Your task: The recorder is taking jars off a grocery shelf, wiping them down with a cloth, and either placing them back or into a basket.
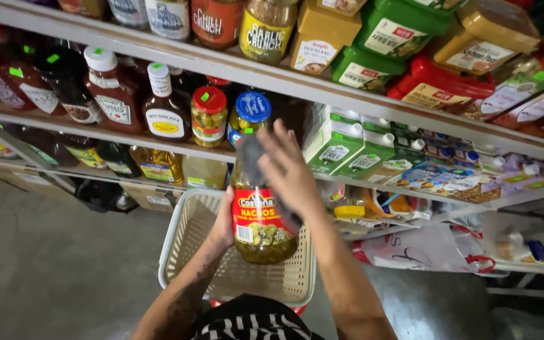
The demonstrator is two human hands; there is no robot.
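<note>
Hands are working on one tall glass jar [260, 220] of sliced green peppers, which is hanging above a cream plastic basket [187, 233] in front of the shelves. The left hand [223, 221] is wrapping its fingers around the jar's side at the red label, gripping it upright. The right hand [288, 169] is lying over the jar's top, fingers spread, pressing a dark grey cloth [254, 157] against the lid and shoulder (the lid itself is hidden). Behind them, a blue-lidded jar [250, 115] and a red-lidded jar [209, 116] are standing side by side on the middle shelf [127, 140].
</note>
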